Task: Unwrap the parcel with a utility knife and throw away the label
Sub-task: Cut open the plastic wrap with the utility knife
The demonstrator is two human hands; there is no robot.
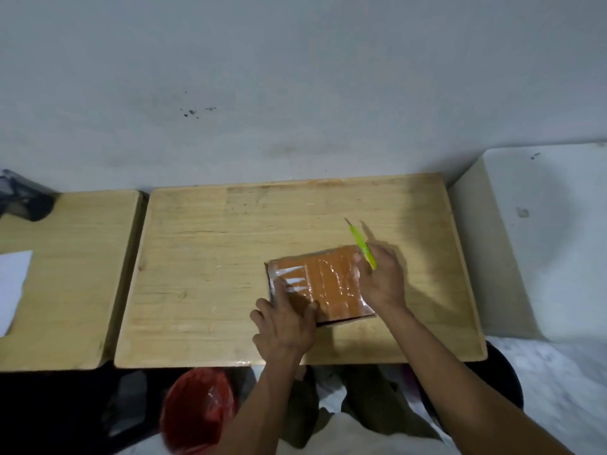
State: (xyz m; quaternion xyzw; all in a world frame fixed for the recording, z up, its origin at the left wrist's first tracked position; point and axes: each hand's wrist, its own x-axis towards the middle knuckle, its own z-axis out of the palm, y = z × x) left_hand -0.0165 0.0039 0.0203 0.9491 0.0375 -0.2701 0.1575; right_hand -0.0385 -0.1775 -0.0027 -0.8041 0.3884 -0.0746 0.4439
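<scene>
A flat orange-brown parcel (325, 284) wrapped in shiny clear tape lies on the wooden desk (213, 257), right of its middle. My left hand (284, 323) rests on the parcel's near left corner, fingers spread over its edge. My right hand (382, 277) is at the parcel's right edge and holds a yellow-green utility knife (361, 246), blade pointing away toward the wall. No label can be made out on the parcel's top.
A red bin lined with plastic (197, 412) stands on the floor below the desk's front edge, left of my arms. A second wooden desk (72, 274) on the left carries white paper (13, 287) and a dark object (23, 198). White furniture (542, 241) flanks the right.
</scene>
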